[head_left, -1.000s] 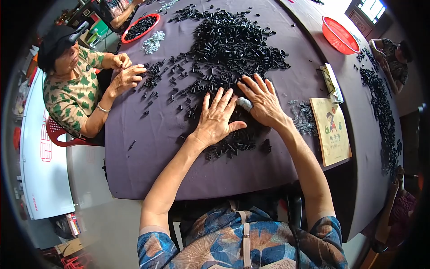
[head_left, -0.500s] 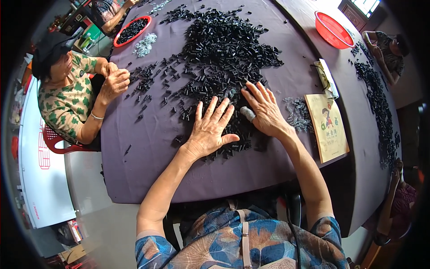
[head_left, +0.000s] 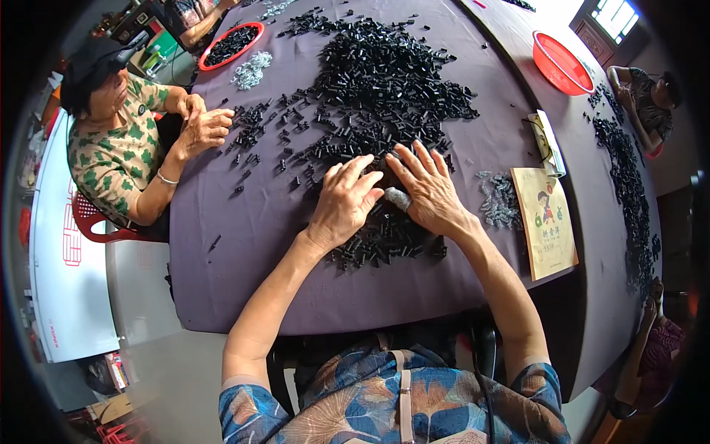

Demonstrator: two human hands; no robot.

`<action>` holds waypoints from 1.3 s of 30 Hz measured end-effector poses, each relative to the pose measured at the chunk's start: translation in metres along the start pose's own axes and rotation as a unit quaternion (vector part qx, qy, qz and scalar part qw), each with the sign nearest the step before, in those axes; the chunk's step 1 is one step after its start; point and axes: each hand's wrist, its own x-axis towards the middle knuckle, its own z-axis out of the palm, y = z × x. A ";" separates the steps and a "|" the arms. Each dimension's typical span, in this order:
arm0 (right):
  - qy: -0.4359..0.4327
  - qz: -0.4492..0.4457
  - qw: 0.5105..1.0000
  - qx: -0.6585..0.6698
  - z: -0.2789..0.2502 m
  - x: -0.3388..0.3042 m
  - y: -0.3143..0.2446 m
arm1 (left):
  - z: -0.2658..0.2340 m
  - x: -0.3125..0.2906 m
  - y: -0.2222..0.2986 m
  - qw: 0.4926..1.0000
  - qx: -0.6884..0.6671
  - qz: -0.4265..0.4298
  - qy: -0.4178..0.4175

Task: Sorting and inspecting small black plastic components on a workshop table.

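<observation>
A big heap of small black tube-like plastic pieces [head_left: 384,81] covers the middle of the table, and a smaller cluster of black pieces [head_left: 388,240] lies just below my hands. My left hand [head_left: 344,200] rests at the left edge of the pieces, its fingers bent and apart, with nothing visibly held. Beside it my right hand [head_left: 433,189] lies palm down over the pieces with fingers spread. Its thumb has a grey wrapping [head_left: 398,198] round it. Pieces under both palms are hidden.
Right of my hands lie small clear-grey pieces [head_left: 497,201], a yellow booklet [head_left: 543,229] and a white case with glasses [head_left: 546,144]. Red baskets [head_left: 556,66] stand at far right and far left. A co-worker's hands [head_left: 203,126] are at the table's left side.
My left hand has gone from flat to bent fingers, turned toward the right hand. More black pieces now show below my hands. The whole view has shifted slightly.
</observation>
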 end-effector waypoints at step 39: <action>-0.042 0.019 0.999 -0.002 0.019 0.040 -0.016 | 0.008 -0.024 -0.019 0.991 0.126 -0.039 -0.025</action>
